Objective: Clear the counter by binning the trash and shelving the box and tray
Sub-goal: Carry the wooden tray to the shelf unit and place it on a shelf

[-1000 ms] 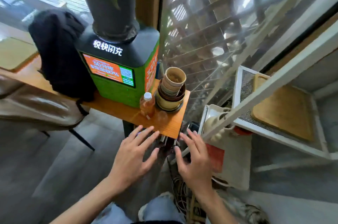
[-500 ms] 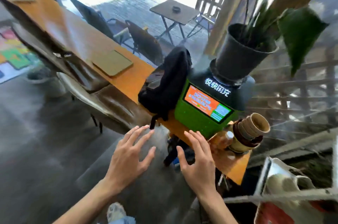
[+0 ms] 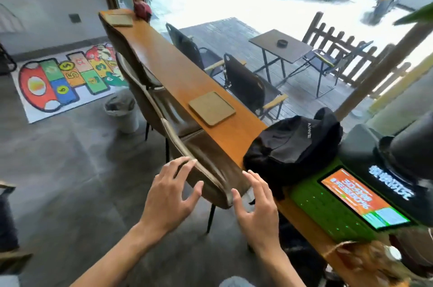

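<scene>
A long orange wooden counter [image 3: 178, 71] runs along the window. A flat wooden tray [image 3: 212, 108] lies on its middle. A second flat tray or box [image 3: 120, 20] rests at the far end beside a red object [image 3: 143, 9]. A lined trash bin [image 3: 121, 111] stands on the floor behind the chairs. My left hand [image 3: 172, 195] and my right hand [image 3: 255, 207] hover with fingers spread in front of the nearest chair back, holding nothing.
Brown leather chairs [image 3: 187, 146] line the counter's near side. A black backpack [image 3: 295, 146] and a green charging kiosk [image 3: 351, 200] with a black plant pot [image 3: 412, 146] sit on the counter's right end. A colourful floor mat [image 3: 65, 80] lies left.
My view has swung left from the shelf and counter end to the length of the counter. Both hands stay spread and hold nothing.
</scene>
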